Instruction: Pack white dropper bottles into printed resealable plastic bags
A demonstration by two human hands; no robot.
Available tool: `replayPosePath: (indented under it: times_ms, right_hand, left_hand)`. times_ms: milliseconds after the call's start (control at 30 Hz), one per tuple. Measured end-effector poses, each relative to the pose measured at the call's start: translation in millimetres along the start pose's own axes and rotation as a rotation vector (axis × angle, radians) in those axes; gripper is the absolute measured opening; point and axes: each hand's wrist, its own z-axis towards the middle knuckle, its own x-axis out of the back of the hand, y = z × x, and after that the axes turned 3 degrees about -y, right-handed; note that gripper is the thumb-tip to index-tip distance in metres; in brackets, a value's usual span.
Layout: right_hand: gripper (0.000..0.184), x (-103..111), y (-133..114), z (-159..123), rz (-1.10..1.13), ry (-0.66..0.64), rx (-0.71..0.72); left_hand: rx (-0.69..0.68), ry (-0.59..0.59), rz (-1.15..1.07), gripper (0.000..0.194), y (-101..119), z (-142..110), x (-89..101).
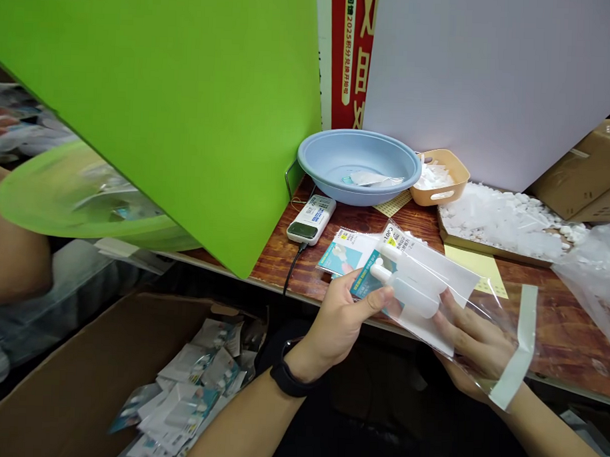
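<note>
A clear plastic bag [497, 315] with a pale sealing strip at its right end is held over the table's front edge. Inside are a printed blue-and-white card and translucent white bottles [417, 296] with white tops. My left hand [344, 316], wearing a black wristband, grips the bag's left end, thumb on top near a bottle top. Seen through the clear film, my right hand [474, 331] has its fingers against the lower bottle's base and the card; its thumb is hidden. More printed cards [344, 250] lie on the table just behind my left hand.
Behind stand a blue basin [361, 140] holding a packet, an orange basket [454, 168] of white pieces and a cardboard tray [489, 243] of small white parts. A white device [311, 219] with a cable lies left. Below, a carton [80, 374] holds several packed bags. A person's arm shows far left.
</note>
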Motion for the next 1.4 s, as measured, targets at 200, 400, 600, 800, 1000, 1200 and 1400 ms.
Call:
replayPosePath:
  times_ms: [200,400,600,800,1000,1200,1400]
  right_hand:
    - [0.068,4.6,-0.4,7.4,0.008,0.015,0.127]
    - [0.076,10.5,9.5,2.7,0.131,-0.007,0.096]
    - [0.064,6.2,10.9,-1.8,0.192,-0.008,0.063]
    - [0.038,1.8,15.1,0.1,0.945,0.224,-0.646]
    - [0.035,2.7,19.7,4.0,1.373,-0.191,-0.949]
    - [0.038,-4.0,17.0,-1.5,1.297,-0.051,-1.102]
    - [0.042,-1.1,17.2,0.7,1.16,-0.001,-1.132]
  left_hand:
    - [-0.012,-0.066,0.046,0.024,-2.2,0.3,2.6]
    - [0.016,-0.149,0.079,0.026,-4.9,-2.3,1.1]
    - [0.139,-0.073,-0.076,0.033,0.6,0.3,-3.5]
    - [0.101,-0.034,-0.068,0.032,2.7,4.8,-2.4]
    - [0.176,-0.12,-0.033,0.03,-1.7,1.1,-4.0]
    - [0.174,-0.166,0.042,0.031,-10.5,-0.7,-3.7]
    - [0.181,-0.221,0.116,0.041,-12.1,-0.9,-4.9]
